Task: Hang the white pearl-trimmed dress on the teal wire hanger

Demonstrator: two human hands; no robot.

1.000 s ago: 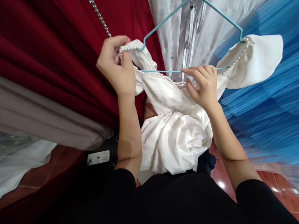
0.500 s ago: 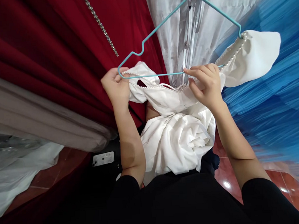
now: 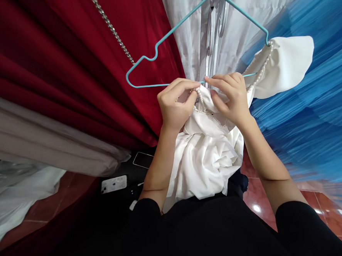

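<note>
A light-blue hanger spans the upper middle of the view. Over its right shoulder hangs one side of a white dress with a pearl-beaded edge; the skirt lies bunched in folds below. My left hand is closed, thumb and fingers pinching the dress's beaded white strap just under the hanger's bottom bar. On that bar, my right hand has its fingers curled over, with the thumb apart near the white cloth; the palm side is hidden. The two hands are close together, and the hanger's left end carries no cloth.
Red drapes with a beaded chain hang at left, above greyish fabric. Blue tulle fills the right side, and white fabric hangs behind. A phone lies on a black surface at lower left.
My left hand has moved right from the hanger's left end to its middle, taking the dress strap off that end. The hanger and my right hand have shifted slightly left.
</note>
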